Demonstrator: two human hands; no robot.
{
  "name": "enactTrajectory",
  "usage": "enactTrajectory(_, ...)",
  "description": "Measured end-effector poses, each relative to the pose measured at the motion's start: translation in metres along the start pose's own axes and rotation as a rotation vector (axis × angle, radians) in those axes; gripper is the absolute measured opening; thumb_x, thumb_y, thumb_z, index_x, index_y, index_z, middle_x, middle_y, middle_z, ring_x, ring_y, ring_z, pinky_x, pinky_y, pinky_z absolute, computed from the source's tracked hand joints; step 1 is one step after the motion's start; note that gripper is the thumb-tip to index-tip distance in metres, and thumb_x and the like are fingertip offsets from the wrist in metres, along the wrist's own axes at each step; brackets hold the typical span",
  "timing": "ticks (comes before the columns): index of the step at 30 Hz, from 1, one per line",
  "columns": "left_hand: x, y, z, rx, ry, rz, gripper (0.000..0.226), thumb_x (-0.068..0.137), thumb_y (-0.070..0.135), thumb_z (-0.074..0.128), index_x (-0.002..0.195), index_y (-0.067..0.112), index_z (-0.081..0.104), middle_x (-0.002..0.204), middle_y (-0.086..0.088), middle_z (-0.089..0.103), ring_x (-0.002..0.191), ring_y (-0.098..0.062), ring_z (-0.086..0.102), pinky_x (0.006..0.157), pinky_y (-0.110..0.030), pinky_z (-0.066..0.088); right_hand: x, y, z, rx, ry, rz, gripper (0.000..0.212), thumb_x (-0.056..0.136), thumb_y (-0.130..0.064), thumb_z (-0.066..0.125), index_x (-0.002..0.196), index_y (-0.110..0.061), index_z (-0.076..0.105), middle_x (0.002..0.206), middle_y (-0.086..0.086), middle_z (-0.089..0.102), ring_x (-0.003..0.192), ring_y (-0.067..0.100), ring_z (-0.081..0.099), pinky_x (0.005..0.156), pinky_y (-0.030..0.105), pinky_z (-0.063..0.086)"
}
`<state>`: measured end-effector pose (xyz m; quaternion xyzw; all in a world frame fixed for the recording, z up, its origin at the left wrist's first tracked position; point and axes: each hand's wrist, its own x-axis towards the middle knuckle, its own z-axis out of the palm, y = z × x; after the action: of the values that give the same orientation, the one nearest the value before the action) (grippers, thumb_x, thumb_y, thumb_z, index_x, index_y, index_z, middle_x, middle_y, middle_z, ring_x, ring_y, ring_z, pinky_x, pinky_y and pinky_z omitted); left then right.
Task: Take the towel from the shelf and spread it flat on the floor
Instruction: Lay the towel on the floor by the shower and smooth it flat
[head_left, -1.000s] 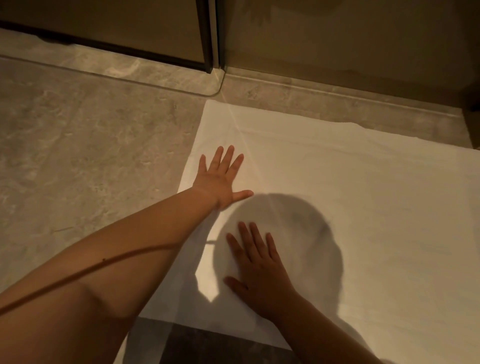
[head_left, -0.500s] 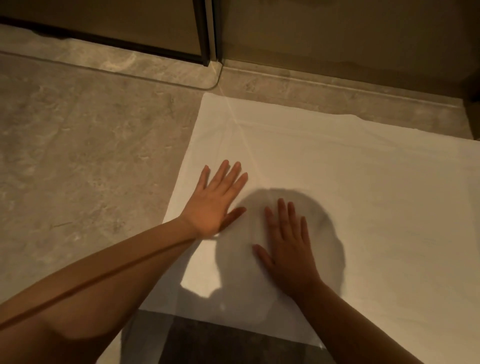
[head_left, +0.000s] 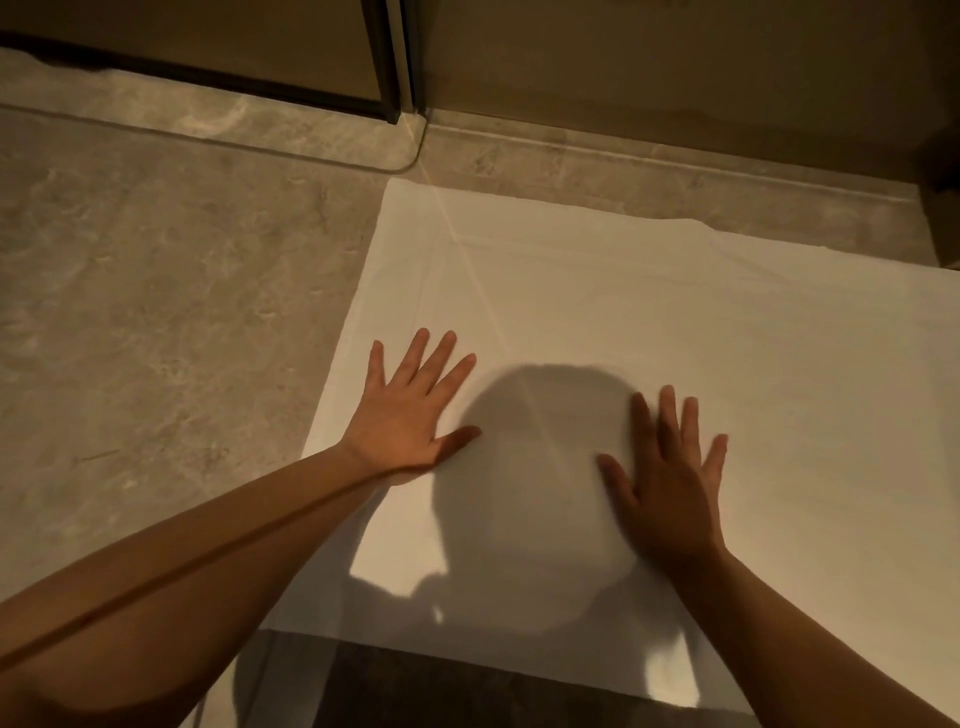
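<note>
A large white towel (head_left: 701, 322) lies spread out on the grey stone floor (head_left: 156, 291), reaching past the right edge of the view. My left hand (head_left: 410, 410) rests flat on it near its left edge, fingers apart. My right hand (head_left: 670, 478) lies flat on the towel further right, fingers spread, partly in a round shadow. Neither hand holds anything. A faint crease runs diagonally from the towel's far left corner toward the middle.
A dark-framed glass door and a wall (head_left: 675, 57) run along the far side, with a raised stone sill (head_left: 623, 161) just beyond the towel's far edge. A darker floor patch (head_left: 441, 691) shows under the towel's near edge. A dark object (head_left: 943, 218) stands at far right.
My left hand has slid back toward me along the towel's left part. My right hand has moved forward and to the right across the towel, away from the left hand.
</note>
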<state>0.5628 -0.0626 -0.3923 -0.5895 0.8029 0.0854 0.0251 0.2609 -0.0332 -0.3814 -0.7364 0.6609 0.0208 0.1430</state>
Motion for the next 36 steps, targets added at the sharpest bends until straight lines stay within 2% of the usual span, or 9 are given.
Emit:
enactTrajectory(4, 0.023, 0.025, -0.012, -0.077, 0.082, 0.032, 0.069, 0.092, 0.059, 0.020, 0.149, 0.021, 0.018, 0.158, -0.006, 0.012, 0.145, -0.025, 0.002, 0.112, -0.056, 0.000, 0.034, -0.026, 0.000, 0.032, 0.050, -0.118, 0.073, 0.094, -0.061, 0.019, 0.152, -0.025, -0.008, 0.160, 0.006, -0.012, 0.146, 0.023, -0.017, 0.117, 0.051, -0.005)
enactTrajectory(8, 0.056, 0.047, -0.017, -0.164, 0.086, -0.057, 0.065, 0.092, 0.054, 0.012, 0.149, 0.021, 0.014, 0.159, -0.007, 0.007, 0.145, -0.027, -0.004, 0.114, -0.053, -0.003, 0.088, -0.043, -0.007, 0.020, 0.066, -0.202, 0.061, 0.098, -0.048, 0.025, 0.153, -0.024, 0.009, 0.161, 0.009, 0.000, 0.147, 0.029, -0.007, 0.117, 0.054, 0.001)
enactTrajectory(11, 0.063, 0.045, -0.007, -0.128, 0.074, -0.103, 0.065, 0.092, 0.056, 0.016, 0.149, 0.025, 0.013, 0.159, -0.004, 0.005, 0.145, -0.028, -0.005, 0.114, -0.055, -0.004, 0.116, -0.022, -0.015, 0.047, 0.074, -0.111, 0.057, 0.099, -0.046, 0.027, 0.151, -0.025, 0.018, 0.160, 0.011, 0.010, 0.147, 0.032, 0.002, 0.117, 0.056, 0.006)
enactTrajectory(16, 0.063, 0.042, 0.000, -0.086, 0.087, -0.091, 0.067, 0.090, 0.059, 0.018, 0.148, 0.026, 0.016, 0.159, -0.002, 0.009, 0.144, -0.029, -0.001, 0.113, -0.057, -0.001, 0.150, 0.023, -0.026, -0.049, 0.067, -0.099, 0.061, 0.097, -0.057, 0.016, 0.152, -0.033, 0.005, 0.162, 0.000, -0.001, 0.147, 0.022, -0.008, 0.117, 0.049, -0.006)
enactTrajectory(25, 0.064, 0.043, -0.005, -0.060, 0.049, -0.119, 0.069, 0.089, 0.063, 0.014, 0.149, 0.030, 0.008, 0.159, -0.002, 0.004, 0.145, -0.028, -0.005, 0.113, -0.056, -0.003, 0.211, 0.076, -0.052, -0.079, 0.018, 0.098, 0.068, 0.091, -0.067, 0.013, 0.151, -0.038, -0.002, 0.161, -0.003, -0.011, 0.146, 0.023, -0.017, 0.113, 0.056, -0.010)
enactTrajectory(30, 0.062, 0.045, -0.011, -0.070, 0.032, -0.121, 0.069, 0.089, 0.062, 0.016, 0.149, 0.029, 0.008, 0.159, -0.002, 0.004, 0.144, -0.028, -0.006, 0.113, -0.056, -0.003, 0.217, 0.075, -0.056, -0.058, 0.027, 0.127, 0.071, 0.091, -0.069, 0.013, 0.151, -0.036, -0.003, 0.160, 0.001, -0.016, 0.145, 0.027, -0.019, 0.113, 0.060, -0.010)
enactTrajectory(32, 0.062, 0.045, -0.011, -0.070, 0.029, -0.118, 0.070, 0.089, 0.063, 0.015, 0.149, 0.029, 0.007, 0.159, -0.002, 0.003, 0.144, -0.027, -0.007, 0.113, -0.056, -0.004, 0.202, 0.065, -0.059, 0.029, 0.103, 0.086, 0.068, 0.094, -0.063, 0.016, 0.152, -0.032, -0.001, 0.160, 0.004, -0.016, 0.145, 0.026, -0.020, 0.114, 0.059, -0.009)
enactTrajectory(34, 0.062, 0.045, -0.010, -0.070, 0.025, -0.116, 0.070, 0.089, 0.063, 0.015, 0.149, 0.030, 0.006, 0.159, -0.002, 0.002, 0.144, -0.027, -0.008, 0.113, -0.056, -0.004, 0.169, 0.047, -0.055, 0.140, 0.193, -0.052, 0.065, 0.097, -0.055, 0.024, 0.153, -0.027, 0.005, 0.161, 0.007, -0.010, 0.146, 0.025, -0.016, 0.115, 0.057, -0.006)
enactTrajectory(36, 0.063, 0.046, -0.006, -0.047, 0.025, -0.120, 0.069, 0.089, 0.064, 0.013, 0.149, 0.031, 0.003, 0.158, -0.001, 0.001, 0.144, -0.026, -0.009, 0.113, -0.056, -0.004, 0.121, 0.031, -0.039, 0.139, 0.189, -0.208, 0.067, 0.096, -0.053, 0.030, 0.153, -0.023, 0.011, 0.161, 0.010, -0.002, 0.147, 0.028, -0.009, 0.116, 0.053, -0.004)
